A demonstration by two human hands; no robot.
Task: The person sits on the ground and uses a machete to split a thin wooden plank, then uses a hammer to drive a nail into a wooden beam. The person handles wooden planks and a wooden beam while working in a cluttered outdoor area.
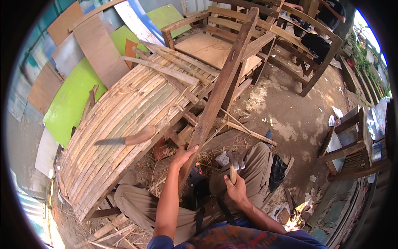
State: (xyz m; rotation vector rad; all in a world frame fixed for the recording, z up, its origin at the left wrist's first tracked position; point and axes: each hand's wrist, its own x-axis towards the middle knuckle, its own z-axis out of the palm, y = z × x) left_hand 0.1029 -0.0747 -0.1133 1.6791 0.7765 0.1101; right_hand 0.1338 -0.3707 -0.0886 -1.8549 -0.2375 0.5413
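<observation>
My left hand is closed around the lower part of a long brown wooden beam. The beam slants up and away to the right, its lower end between my legs. In my right hand is a hammer, gripped by its short wooden handle with the metal head up, above my bent knee. To the left of the beam stands a low bench top of bamboo slats. On it lies a knife with a wooden handle, its blade pointing left. Loose wooden strips rest on the bench's far end.
Wooden benches stand behind the beam, with another person at the far right. A small wooden frame sits at the right. Boards and a green panel lean on the left wall. A black plastic bag lies by my right knee.
</observation>
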